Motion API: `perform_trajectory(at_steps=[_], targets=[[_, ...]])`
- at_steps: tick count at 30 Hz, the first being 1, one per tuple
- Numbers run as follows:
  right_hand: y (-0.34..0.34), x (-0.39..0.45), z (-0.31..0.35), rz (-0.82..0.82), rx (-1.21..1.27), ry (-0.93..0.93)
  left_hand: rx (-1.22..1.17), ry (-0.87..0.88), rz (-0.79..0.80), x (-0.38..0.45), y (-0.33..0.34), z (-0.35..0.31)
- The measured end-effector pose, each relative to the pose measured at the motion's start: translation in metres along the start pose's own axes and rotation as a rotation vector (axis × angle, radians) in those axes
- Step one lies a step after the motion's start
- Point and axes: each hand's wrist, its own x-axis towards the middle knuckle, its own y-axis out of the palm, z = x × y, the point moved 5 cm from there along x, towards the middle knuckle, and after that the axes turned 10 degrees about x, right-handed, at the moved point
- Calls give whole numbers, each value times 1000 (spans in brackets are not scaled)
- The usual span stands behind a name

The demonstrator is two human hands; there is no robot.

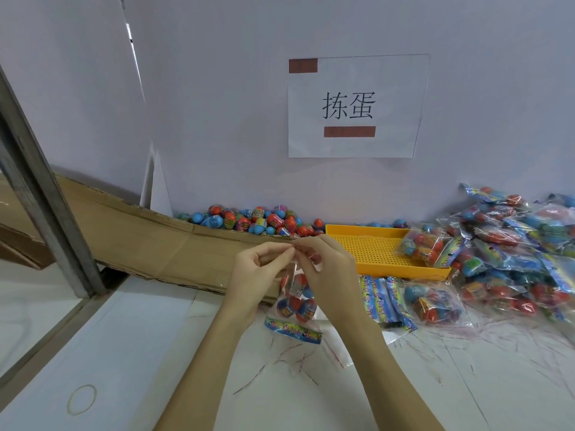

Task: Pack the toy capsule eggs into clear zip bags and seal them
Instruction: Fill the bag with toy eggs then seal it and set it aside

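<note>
A clear zip bag (295, 303) with several red and blue capsule eggs inside hangs upright over the white table, its printed header strip at the bottom. My left hand (258, 272) and my right hand (326, 269) pinch the bag's top edge side by side, fingertips nearly touching. A heap of loose capsule eggs (258, 222) lies against the wall behind a cardboard flap. Empty bags (382, 298) lie flat just right of my hands.
A yellow perforated tray (370, 253) holds one filled bag (426, 245). Another filled bag (435, 303) lies in front of it, and a big pile of filled bags (522, 247) covers the right. Flattened cardboard (149, 244) and a metal frame (46, 194) stand left.
</note>
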Motion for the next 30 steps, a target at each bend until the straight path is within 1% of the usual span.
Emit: perform_trajectory(at_steps=[3,7,10,12,14,18,22,25,27,30], targets=[[-2,2,-1,-10,25,35,66,48,35,1,-1,-3],[-3,3,-4,7,7,32,141,122,-19,-1,0,-8],[0,1,-3,42,-52,14,168,133,-46,-1,1,-7],[1,0,-5,39,-58,41,195,139,-35,-1,2,-5],[1,1,-8,53,-31,84,217,139,-35,-1,3,-4],[2,2,-13,145,40,115,195,134,-73,-1,0,-3],[0,3,-17,119,-51,122,265,160,-65,-2,2,-5],[-3,2,-12,71,-110,33,322,191,-63,-3,5,-8],[-4,1,-11,56,-118,16,352,200,-70,-3,6,-8],[-5,1,-14,38,-85,49,374,201,-76,-3,8,-8]])
